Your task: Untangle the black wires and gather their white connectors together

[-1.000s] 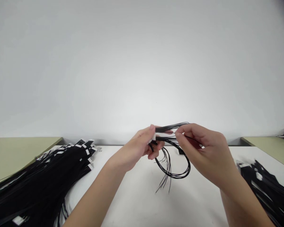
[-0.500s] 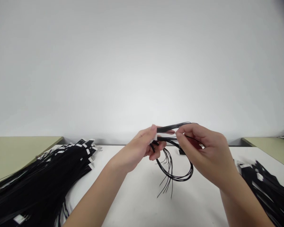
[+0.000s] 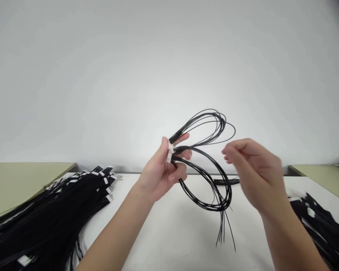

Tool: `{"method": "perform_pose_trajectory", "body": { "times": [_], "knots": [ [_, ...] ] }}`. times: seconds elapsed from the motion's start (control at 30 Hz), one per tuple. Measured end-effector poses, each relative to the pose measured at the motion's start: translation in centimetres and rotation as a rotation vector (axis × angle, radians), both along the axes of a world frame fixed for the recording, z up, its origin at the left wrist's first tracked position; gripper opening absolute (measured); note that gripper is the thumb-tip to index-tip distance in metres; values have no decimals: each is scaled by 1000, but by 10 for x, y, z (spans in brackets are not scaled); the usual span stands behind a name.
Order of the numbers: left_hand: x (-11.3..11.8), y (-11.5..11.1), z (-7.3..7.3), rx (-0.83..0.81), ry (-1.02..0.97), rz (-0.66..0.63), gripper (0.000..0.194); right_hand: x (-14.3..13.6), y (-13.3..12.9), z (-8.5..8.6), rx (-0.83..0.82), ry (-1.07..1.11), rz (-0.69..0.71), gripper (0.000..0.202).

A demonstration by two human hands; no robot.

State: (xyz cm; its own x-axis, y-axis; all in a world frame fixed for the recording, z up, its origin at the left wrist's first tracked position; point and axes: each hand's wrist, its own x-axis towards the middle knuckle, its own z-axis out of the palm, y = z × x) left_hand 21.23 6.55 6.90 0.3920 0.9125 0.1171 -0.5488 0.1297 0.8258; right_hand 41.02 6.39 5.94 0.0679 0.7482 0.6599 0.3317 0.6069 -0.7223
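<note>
My left hand point(image 3: 164, 169) grips a wire harness of thin black wires point(image 3: 224, 180) by its white connectors point(image 3: 170, 156). Two loops fan out to the right of that hand, one tilted up and one hanging lower. Loose wire ends dangle below the lower loop, over the white table point(image 3: 169, 233). To the right, apart from the loops, is my right hand point(image 3: 257, 173). Its thumb and fingertips are drawn together, and no wire shows between them.
A large heap of black wire harnesses point(image 3: 45, 214) with white ends lies at left. Another pile of them point(image 3: 319, 226) is at right. Behind the loops, a short black bundle point(image 3: 227, 181) rests on the table. A pale wall point(image 3: 169, 75) stands behind.
My right hand has let go of the wire and moved right. My left hand has turned and shifted slightly left, and the upper loop has risen and spread open.
</note>
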Motion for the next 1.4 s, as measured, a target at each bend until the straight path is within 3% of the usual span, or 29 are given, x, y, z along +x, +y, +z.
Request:
{"method": "perform_pose_trajectory", "body": {
  "times": [0.13, 0.33, 0.6, 1.03, 1.4],
  "knots": [
    [1, -1, -3, 43, -14, -81, 43, -8, 0, -4, -199, -126, 187, 11],
    [3, -1, -11, 155, 2, -240, 46, -21, -3, -5, -285, -137, 488, 17],
    [3, 1, -12, 214, 53, -238, 49, -18, -6, -5, -326, -86, 567, 19],
    [4, 3, -16, 230, 59, -245, 49, -25, -12, -1, -169, -185, 350, 21],
    [9, -2, -11, 201, -11, -179, 46, -40, -14, -16, 347, -244, -19, 12]
  ]
}}
